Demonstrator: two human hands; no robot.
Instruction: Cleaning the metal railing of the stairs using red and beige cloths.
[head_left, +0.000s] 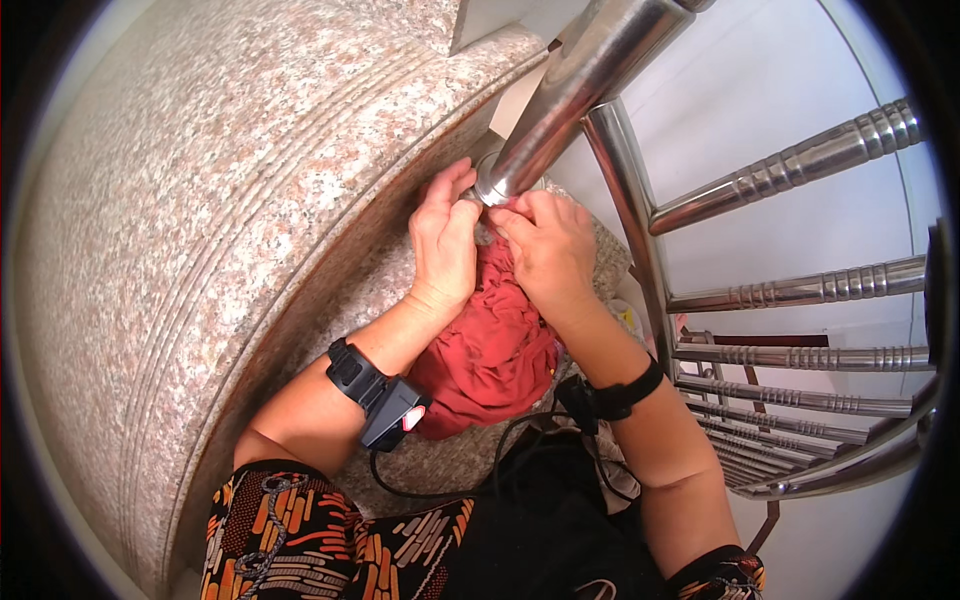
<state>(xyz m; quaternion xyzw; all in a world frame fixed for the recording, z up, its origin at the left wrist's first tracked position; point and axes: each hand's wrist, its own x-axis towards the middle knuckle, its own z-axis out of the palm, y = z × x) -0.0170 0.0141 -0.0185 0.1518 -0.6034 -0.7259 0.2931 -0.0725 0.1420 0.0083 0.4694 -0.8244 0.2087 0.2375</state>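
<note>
A crumpled red cloth (491, 349) lies on the speckled stone step (442, 465), with one end drawn up between my hands. My right hand (551, 251) pinches that end against the round base collar (493, 184) of a thick stainless steel post (577, 94). On the collar's other side, my left hand (448, 236) has its fingers raised and apart near the post, beside the cloth; I see nothing held in it. The part of the collar behind my fingers is hidden.
At the left rises a higher granite step (262, 180) with a grooved, overhanging edge. Steel balusters (795, 289) and a slim upright post (630, 180) stand at the right before a white wall (720, 90). Black straps on both forearms carry devices, with a black cable (442, 495) looping between them.
</note>
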